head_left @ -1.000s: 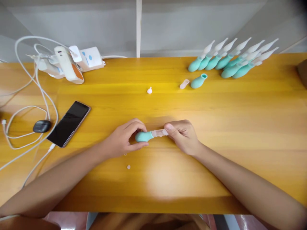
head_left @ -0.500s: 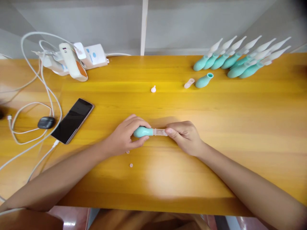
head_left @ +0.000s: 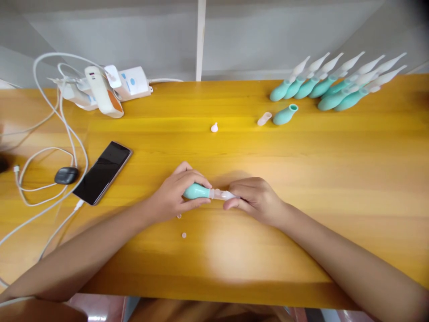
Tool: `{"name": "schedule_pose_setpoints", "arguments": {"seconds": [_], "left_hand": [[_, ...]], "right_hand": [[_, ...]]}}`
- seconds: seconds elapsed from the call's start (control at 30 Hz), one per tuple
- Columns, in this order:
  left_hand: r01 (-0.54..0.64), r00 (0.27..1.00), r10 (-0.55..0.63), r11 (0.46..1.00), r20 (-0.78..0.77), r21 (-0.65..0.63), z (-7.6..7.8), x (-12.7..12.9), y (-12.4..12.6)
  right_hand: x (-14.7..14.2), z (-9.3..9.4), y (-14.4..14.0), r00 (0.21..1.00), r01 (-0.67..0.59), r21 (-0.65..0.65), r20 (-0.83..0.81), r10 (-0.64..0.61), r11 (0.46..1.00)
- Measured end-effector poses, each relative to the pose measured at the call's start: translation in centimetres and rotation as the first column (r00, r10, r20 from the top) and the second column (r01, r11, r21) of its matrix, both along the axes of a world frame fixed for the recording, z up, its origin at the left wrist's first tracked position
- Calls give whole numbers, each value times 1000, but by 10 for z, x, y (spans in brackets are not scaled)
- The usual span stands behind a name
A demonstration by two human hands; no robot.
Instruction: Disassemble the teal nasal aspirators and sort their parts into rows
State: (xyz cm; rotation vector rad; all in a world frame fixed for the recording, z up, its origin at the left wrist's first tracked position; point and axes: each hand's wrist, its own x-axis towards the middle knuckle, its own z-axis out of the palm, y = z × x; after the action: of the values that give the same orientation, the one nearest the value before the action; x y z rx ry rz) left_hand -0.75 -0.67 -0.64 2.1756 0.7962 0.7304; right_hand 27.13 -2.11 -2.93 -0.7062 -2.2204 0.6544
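Note:
My left hand [head_left: 174, 194] grips a teal rubber bulb [head_left: 196, 191] just above the yellow wooden table [head_left: 335, 170]. A clear plastic tube [head_left: 221, 194] sticks out of the bulb's right end, and my right hand [head_left: 256, 199] pinches that tube with its fingertips. The two hands are close together at the middle of the table. Two tiny white beads [head_left: 183, 235] lie on the wood just below my left hand.
A row of several finished teal bulbs with white tips [head_left: 335, 85] lies at the back right. In front of it lie a loose teal bulb [head_left: 284, 115], a clear tube [head_left: 264, 119] and a small white tip [head_left: 214, 128]. A phone [head_left: 102, 172], cables and a power strip [head_left: 110, 87] occupy the left.
My right hand has turned palm down over the tube, and both hands with the bulb have dropped slightly toward the near edge. The camera shifted a little.

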Motion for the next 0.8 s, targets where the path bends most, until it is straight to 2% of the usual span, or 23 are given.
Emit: {"name": "schedule_pose_setpoints", "arguments": {"seconds": [0.13, 0.3, 0.43, 0.63, 0.8], "left_hand": [[-1, 999, 2, 1000, 40, -15, 0, 0, -2], [28, 998, -30, 998, 51, 56, -3, 1, -2], [47, 998, -50, 995, 32, 93, -5, 0, -1], [82, 996, -84, 996, 43, 37, -3, 0, -2], [93, 996, -94, 995, 11, 42, -2, 0, -4]], "right_hand": [[2, -2, -2, 998, -1, 87, 67, -5, 996], [3, 1, -5, 988, 29, 215, 143, -61, 976], [4, 3, -6, 984, 29, 236, 162, -69, 971], [4, 2, -8, 982, 11, 277, 178, -62, 961], [5, 2, -8, 979, -4, 308, 196, -59, 951]]}}
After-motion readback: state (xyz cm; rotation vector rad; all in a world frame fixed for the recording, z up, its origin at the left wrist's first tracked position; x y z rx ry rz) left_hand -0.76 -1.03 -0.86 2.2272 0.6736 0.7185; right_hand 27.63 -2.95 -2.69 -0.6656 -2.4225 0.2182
